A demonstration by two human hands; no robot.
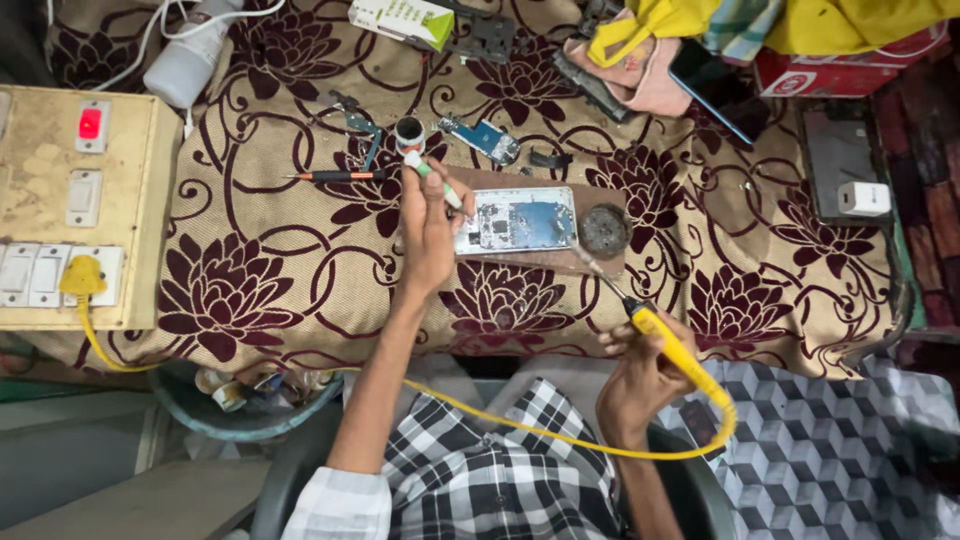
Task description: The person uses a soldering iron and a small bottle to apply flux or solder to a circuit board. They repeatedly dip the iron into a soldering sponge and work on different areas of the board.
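Note:
My left hand [428,228] grips a small green-and-white tube [434,178], its tip pointing at the left edge of an opened phone [517,219] with a blue circuit board. The phone lies on a brown board [598,260] on the flowered cloth. My right hand [640,375] holds a yellow soldering iron [668,342]; its metal tip reaches up to the phone's lower right corner. A round dark tin [605,229] sits just right of the phone. The iron's yellow cord [560,438] loops across my lap.
A beige switch box [75,210] with a yellow plug stands at the left. Tweezers [362,135], a screwdriver [335,176], a small round pot [409,131] and a blue board piece [485,139] lie behind the phone. A white charger [864,198] and clothes sit at the right.

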